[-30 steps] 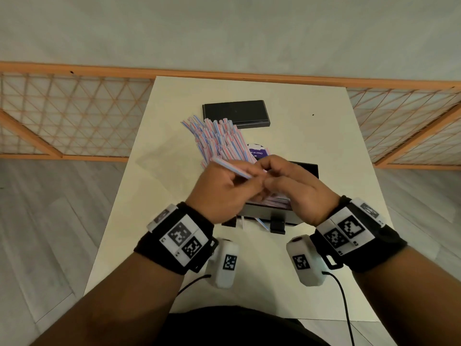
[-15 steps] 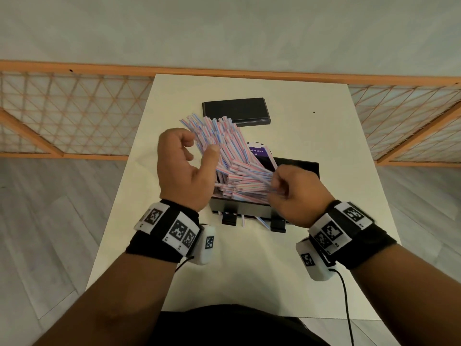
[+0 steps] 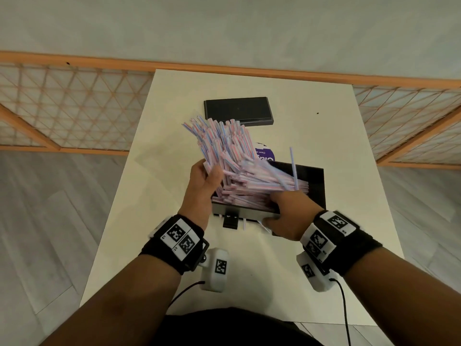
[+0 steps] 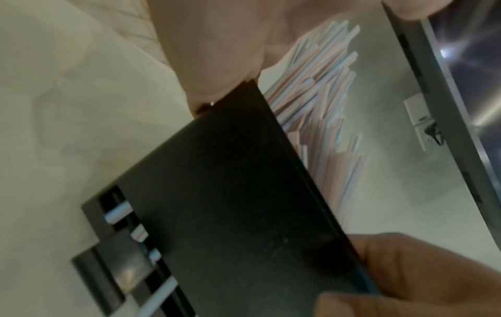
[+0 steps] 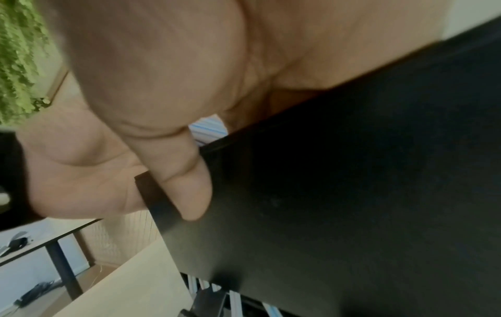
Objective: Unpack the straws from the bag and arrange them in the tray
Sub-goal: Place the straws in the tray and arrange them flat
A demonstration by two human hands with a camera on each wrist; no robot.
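With the left hand [image 3: 205, 180] gripping the fanned bundle of pink-and-blue striped paper straws [image 3: 225, 148] and the right hand [image 3: 287, 213] clamped on the black plastic tray [image 3: 314, 186] corner, loose straws may spill onto the table.

Paper-wrapped straws [image 3: 224, 151] fill a matt black plastic tray [image 3: 315, 188] on a smooth cream table [image 3: 311, 136].

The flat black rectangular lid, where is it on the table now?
In the head view the flat black rectangular lid lies at the far middle of the white table, just behind the fanned pink-and-blue striped straws.
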